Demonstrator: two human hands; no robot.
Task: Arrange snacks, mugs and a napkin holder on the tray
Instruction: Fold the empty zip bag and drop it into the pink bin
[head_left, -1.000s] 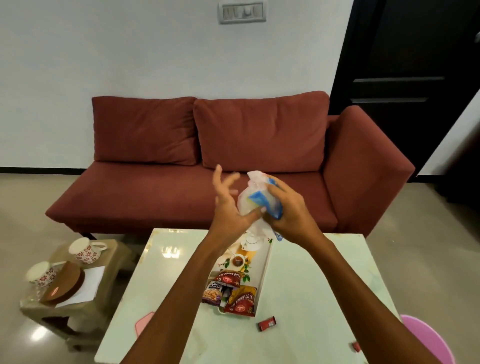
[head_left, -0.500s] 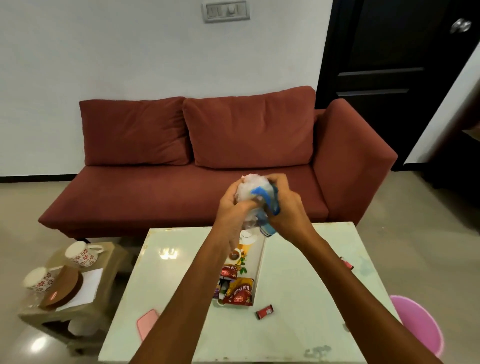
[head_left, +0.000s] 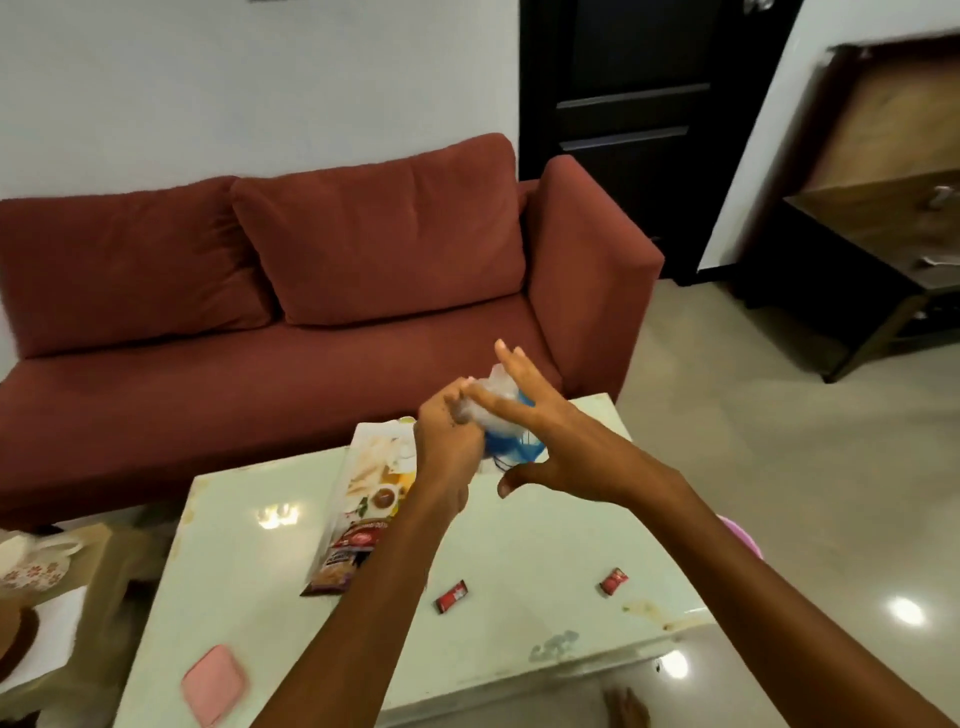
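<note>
I see the napkin holder (head_left: 506, 441) up in the air above the pale table (head_left: 519, 561), blue with crumpled white tissue bulging from its top. The left hand (head_left: 447, 447) is curled around it, fingers closed. The right hand (head_left: 550, 441) lies against it, fingers spread straight. The tray (head_left: 363, 467) with snack packets (head_left: 348, 556) lies below.

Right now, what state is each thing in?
Left hand: grip closed on the bag.
Right hand: fingers spread, palm against the bag.
Bag: crumpled, held above the table.
Tray: on the table, snack packets at its near end.
Red sachets: loose on the table.
Mug: upright on the side stool.
</note>
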